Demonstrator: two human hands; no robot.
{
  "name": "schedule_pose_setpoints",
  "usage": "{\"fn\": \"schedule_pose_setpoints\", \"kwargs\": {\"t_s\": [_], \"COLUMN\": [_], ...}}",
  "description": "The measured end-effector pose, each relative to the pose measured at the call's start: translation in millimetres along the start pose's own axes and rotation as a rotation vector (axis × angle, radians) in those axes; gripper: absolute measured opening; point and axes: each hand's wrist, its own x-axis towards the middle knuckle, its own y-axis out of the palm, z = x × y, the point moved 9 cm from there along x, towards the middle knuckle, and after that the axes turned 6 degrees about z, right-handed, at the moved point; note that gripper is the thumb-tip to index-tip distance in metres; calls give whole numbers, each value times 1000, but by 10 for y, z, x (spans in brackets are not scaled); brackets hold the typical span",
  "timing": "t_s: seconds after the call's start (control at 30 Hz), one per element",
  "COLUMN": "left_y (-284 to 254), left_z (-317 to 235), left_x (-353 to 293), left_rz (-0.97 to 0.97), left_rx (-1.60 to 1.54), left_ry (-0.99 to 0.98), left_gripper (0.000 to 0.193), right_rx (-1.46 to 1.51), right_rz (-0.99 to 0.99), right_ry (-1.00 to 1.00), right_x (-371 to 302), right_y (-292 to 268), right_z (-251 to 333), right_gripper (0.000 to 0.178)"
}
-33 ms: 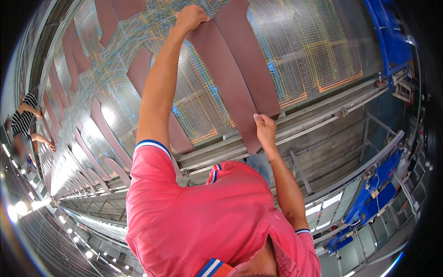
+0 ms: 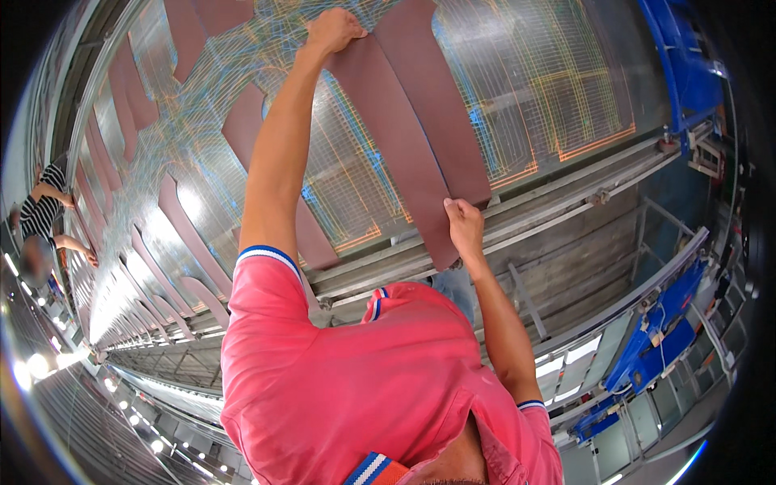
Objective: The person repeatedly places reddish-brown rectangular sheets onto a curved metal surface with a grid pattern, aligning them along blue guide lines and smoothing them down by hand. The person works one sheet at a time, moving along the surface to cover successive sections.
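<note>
A long maroon cut fabric panel [image 2: 396,141] stretches between my hands, its near end hanging over the table edge. At its far end, my left hand [image 2: 335,31] is closed with fingertips pinching the corner. My right hand [image 2: 463,226] pinches its right edge close to the near end. A second maroon panel [image 2: 443,97] lies flat on the table just right of it; their long edges run side by side, and I cannot tell whether they overlap. Underneath is the shiny table top [image 2: 582,89], marked with dense orange, blue and green lines.
More maroon panels [image 2: 190,222] lie in rows along the table to the left. A metal rail [image 2: 566,190] borders the near edge. Blue machine frame [image 2: 687,69] stands at the right end. Far left, another person in a striped top [image 2: 39,212] reaches over the table.
</note>
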Motion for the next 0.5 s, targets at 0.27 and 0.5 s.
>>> {"fn": "schedule_pose_setpoints", "kwargs": {"t_s": [0.27,0.5], "left_y": [109,102], "left_z": [232,230], "left_x": [190,228], "left_rz": [87,103], "left_rx": [-131,-118], "left_ry": [25,27], "left_gripper": [30,29], "right_rx": [6,1], "right_rz": [20,23], "right_ry": [10,17], "right_x": [68,93], "right_y": [45,65], "right_z": [16,3], "right_gripper": [38,38]}}
